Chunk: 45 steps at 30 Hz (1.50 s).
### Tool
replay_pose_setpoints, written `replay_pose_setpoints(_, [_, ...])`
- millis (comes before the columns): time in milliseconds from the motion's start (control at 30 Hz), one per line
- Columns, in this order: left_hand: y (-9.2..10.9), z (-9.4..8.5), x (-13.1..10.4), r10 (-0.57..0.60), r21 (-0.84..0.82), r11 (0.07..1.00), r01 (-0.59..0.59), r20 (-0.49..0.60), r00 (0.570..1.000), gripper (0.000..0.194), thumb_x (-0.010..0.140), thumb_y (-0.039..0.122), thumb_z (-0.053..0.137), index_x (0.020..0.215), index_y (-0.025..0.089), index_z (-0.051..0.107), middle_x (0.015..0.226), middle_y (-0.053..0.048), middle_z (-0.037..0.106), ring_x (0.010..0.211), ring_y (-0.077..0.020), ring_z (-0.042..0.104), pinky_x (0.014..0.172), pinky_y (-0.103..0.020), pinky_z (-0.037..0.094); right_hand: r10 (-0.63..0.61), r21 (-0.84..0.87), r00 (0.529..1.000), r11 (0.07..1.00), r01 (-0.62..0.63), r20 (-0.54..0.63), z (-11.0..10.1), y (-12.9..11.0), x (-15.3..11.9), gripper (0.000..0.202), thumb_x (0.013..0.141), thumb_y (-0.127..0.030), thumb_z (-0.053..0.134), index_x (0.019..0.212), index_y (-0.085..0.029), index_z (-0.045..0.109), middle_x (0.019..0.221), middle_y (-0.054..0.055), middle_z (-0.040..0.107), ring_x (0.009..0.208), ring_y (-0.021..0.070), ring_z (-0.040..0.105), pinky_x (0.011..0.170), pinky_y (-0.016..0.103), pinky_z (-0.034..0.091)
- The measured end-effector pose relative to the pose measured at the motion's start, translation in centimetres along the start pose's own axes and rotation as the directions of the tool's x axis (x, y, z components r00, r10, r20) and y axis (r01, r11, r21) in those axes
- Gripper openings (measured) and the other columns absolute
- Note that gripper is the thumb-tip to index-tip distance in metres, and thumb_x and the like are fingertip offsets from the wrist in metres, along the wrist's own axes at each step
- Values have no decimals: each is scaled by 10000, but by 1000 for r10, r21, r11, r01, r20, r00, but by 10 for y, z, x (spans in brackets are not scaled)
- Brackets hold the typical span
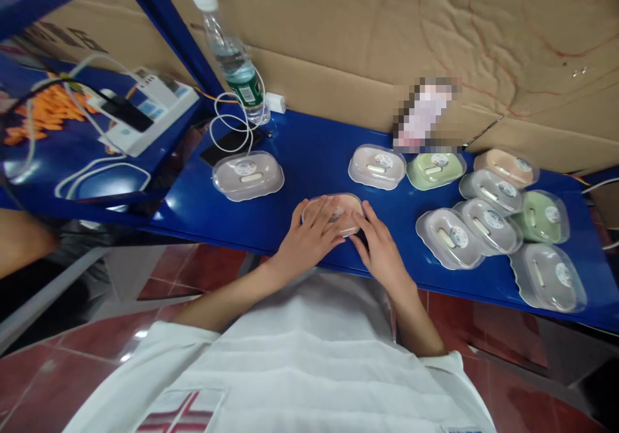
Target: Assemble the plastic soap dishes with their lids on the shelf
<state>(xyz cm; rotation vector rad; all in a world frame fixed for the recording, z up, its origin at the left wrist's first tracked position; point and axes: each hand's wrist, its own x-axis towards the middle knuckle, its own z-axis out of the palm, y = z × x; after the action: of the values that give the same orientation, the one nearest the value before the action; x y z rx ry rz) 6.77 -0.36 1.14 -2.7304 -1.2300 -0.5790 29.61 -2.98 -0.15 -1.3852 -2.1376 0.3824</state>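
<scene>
A pink oval box with a clear lid (345, 207) sits near the front edge of the blue table (309, 156). My left hand (314, 230) lies across its lid, fingers spread and pointing up and right. At the box's right side is my right hand (380, 243), its thumb and fingers apart and touching the rim. The hands partly cover the lid. Similar boxes stand around: a grey one (248, 175) to the left, another grey one (377, 165) and a green one (435, 169) behind to the right.
Several more lidded boxes (449, 236) crowd the table's right end. At the back left stand a water bottle (242, 72), a white cable and a dark phone (229, 146). A power strip (149, 120) and orange pieces (53, 107) lie farther left. Cardboard (329, 33) rises behind.
</scene>
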Motion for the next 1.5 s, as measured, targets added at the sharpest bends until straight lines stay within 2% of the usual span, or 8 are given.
replay_pose_setpoints(133, [2, 3, -3, -9, -54, 999, 7, -42, 999, 609, 1091, 343, 614, 1665, 254, 430, 1696, -214, 455, 1566, -418, 446, 1264, -682, 337, -21, -19, 999, 1000, 20, -26, 0, 2, -1, 626, 1112, -270, 548, 1710, -319, 368, 1762, 126, 377, 1587, 316, 457, 1246, 533, 495])
replay_pose_setpoints(267, [0, 5, -7, -23, -152, 988, 16, -44, 999, 555, 1100, 280, 561, 1638, 191, 459, 1699, -213, 443, 1606, -389, 373, 1301, -669, 300, -47, -36, 998, 998, 45, -50, 2, 4, -3, 648, 1111, -265, 551, 1720, -338, 342, 1750, 125, 401, 1563, 319, 494, 1225, 536, 521])
replay_pose_setpoints(467, [3, 12, -12, -11, -82, 997, 7, -60, 998, 554, 1123, 300, 537, 1651, 167, 435, 1683, -209, 476, 1609, -359, 390, 1323, -660, 271, -48, -53, 998, 998, 45, -52, 7, 9, -3, 644, 1117, -284, 536, 1725, -339, 329, 1749, 129, 401, 1556, 335, 501, 1207, 563, 530])
replay_pose_setpoints(667, [-9, 8, -17, 40, -122, 991, -51, -92, 995, 494, 1147, 327, 521, 1633, 246, 486, 1676, -81, 525, 1608, -255, 417, 1388, -555, 165, -52, -93, 998, 994, 50, -20, 4, 9, -2, 600, 1123, -325, 530, 1703, -323, 375, 1711, 146, 460, 1540, 345, 518, 1186, 559, 540])
replay_pose_setpoints(833, [-19, 9, -20, 54, -141, 988, -65, -80, 995, 547, 1139, 366, 545, 1670, 287, 439, 1674, -64, 529, 1594, -256, 441, 1386, -549, 182, -69, -115, 998, 991, 68, -2, 5, 11, -3, 605, 1122, -324, 531, 1704, -331, 365, 1669, 151, 510, 1507, 345, 549, 1170, 575, 535])
replay_pose_setpoints(1067, [-17, 18, -21, 34, -92, 995, -41, -77, 996, 546, 1165, 356, 472, 1700, 323, 375, 1692, -47, 506, 1585, -260, 449, 1382, -569, 165, -68, -127, 997, 989, 70, 22, 6, 13, -2, 645, 1128, -342, 503, 1738, -332, 292, 1635, 147, 547, 1485, 339, 564, 1178, 581, 516])
replay_pose_setpoints(1300, [-16, 15, -17, 44, -56, 997, -48, -70, 997, 549, 1147, 373, 519, 1682, 315, 410, 1697, -55, 500, 1581, -270, 446, 1372, -574, 189, -98, -141, 995, 985, 99, 9, 8, 19, -3, 648, 1134, -350, 487, 1745, -325, 270, 1621, 164, 558, 1471, 344, 574, 1164, 589, 523])
replay_pose_setpoints(1500, [-16, 10, -16, 32, -123, 992, -40, -62, 998, 594, 1104, 385, 613, 1669, 310, 446, 1711, -102, 464, 1608, -325, 385, 1337, -601, 260, -123, -142, 992, 982, 122, 2, 9, 20, -2, 675, 1133, -343, 495, 1755, -317, 233, 1620, 174, 557, 1462, 345, 581, 1158, 593, 527])
